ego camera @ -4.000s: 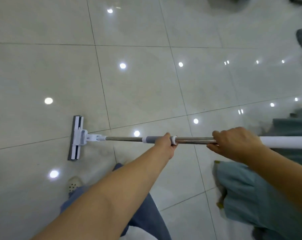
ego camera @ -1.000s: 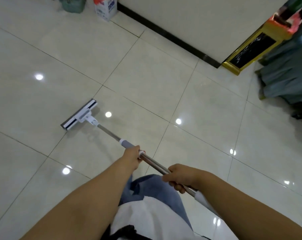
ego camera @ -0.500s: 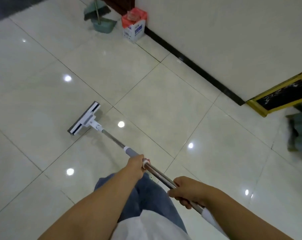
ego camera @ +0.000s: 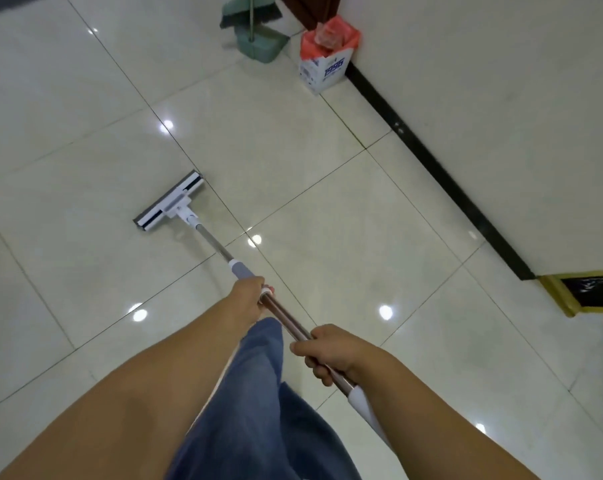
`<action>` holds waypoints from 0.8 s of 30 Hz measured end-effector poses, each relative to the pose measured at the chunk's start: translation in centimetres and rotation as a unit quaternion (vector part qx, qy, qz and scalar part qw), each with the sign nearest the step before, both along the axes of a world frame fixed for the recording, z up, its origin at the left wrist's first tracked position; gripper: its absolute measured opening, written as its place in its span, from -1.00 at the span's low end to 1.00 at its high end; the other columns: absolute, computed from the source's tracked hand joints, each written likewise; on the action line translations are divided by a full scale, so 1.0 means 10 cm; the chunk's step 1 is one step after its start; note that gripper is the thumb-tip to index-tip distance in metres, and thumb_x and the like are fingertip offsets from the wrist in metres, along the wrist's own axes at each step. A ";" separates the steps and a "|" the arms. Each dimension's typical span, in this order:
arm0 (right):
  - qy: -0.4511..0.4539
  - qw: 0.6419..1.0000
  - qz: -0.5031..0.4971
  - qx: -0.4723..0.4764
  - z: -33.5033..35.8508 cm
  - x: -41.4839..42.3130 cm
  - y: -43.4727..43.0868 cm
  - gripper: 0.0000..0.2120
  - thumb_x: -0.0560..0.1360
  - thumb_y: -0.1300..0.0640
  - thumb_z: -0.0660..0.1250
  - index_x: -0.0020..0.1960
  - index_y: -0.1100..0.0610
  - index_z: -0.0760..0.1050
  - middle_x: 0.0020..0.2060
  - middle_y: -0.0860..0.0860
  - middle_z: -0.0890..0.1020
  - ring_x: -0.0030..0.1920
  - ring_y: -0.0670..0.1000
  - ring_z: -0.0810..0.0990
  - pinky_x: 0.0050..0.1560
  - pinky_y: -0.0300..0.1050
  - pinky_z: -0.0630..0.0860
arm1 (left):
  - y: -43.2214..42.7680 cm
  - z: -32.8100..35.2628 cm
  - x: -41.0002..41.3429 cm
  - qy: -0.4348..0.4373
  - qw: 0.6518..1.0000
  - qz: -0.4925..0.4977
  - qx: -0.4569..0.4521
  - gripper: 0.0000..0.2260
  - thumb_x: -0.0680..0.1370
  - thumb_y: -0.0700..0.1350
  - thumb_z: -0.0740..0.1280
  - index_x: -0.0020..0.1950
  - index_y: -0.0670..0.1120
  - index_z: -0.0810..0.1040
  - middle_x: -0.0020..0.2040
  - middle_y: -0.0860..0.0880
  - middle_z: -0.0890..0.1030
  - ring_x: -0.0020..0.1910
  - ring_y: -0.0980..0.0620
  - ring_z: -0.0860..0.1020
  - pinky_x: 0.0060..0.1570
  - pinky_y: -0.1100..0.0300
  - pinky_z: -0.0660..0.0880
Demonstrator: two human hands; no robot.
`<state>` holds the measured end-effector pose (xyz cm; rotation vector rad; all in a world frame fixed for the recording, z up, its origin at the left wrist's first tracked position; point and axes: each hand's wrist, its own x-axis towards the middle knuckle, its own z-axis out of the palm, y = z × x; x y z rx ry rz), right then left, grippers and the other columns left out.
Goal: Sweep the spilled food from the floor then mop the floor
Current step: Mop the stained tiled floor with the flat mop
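- Glossy pale floor [ego camera: 327,188] tiles spread under the hands; no spilled food shows, so mopping seems the step in hand.
- Right hand [ego camera: 331,353], nearest the body, is curled round the mop [ego camera: 212,242] on its metal pole, just ahead of the white end grip.
- Left hand [ego camera: 250,296] grips further along, at the white collar behind the grey sleeve.
- It looks light and stiff; the bare metal is probably slick, so sleeve and end grip are surer holds.
- Mop head [ego camera: 168,206] lies flat on the floor ahead and left of the left hand, well apart.
- Beyond it, a green dustpan [ego camera: 258,43] and a red-lined box [ego camera: 322,69] stand by the wall [ego camera: 483,81].
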<state>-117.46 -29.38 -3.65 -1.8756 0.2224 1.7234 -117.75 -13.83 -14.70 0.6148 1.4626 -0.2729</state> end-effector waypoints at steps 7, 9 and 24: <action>0.015 0.999 -0.032 -0.001 -0.21 1.01 0.54 -0.78 0.57 0.04 0.20 -0.15 0.17 0.42 -0.43 0.01 0.44 -0.52 -0.09 0.35 -0.50 -0.28 0.35 | 0.55 -0.21 0.92 -0.025 0.999 -0.031 0.014 -0.86 0.60 -0.22 0.21 -0.15 -0.18 0.36 -0.28 -0.11 0.47 -0.35 0.05 0.46 -0.18 0.16 0.51; 0.025 0.999 -0.037 -0.006 -0.25 1.14 0.48 -0.79 0.58 0.05 0.18 -0.13 0.17 0.42 -0.43 0.00 0.44 -0.53 -0.10 0.35 -0.52 -0.29 0.35 | 0.52 -0.27 1.01 -0.028 0.998 -0.058 0.012 -0.89 0.60 -0.21 0.21 -0.12 -0.18 0.38 -0.27 -0.12 0.49 -0.33 0.04 0.47 -0.13 0.17 0.52; 0.020 1.000 0.004 -0.010 -0.51 1.04 -0.81 -0.75 0.60 -0.02 0.15 -0.12 0.12 0.45 -0.41 -0.02 0.46 -0.47 -0.10 0.38 -0.43 -0.29 0.42 | -0.68 -0.48 0.94 -0.004 0.994 -0.107 0.003 -0.80 0.62 -0.21 0.17 -0.20 -0.19 0.38 -0.32 -0.13 0.47 -0.36 0.02 0.44 -0.22 0.18 0.48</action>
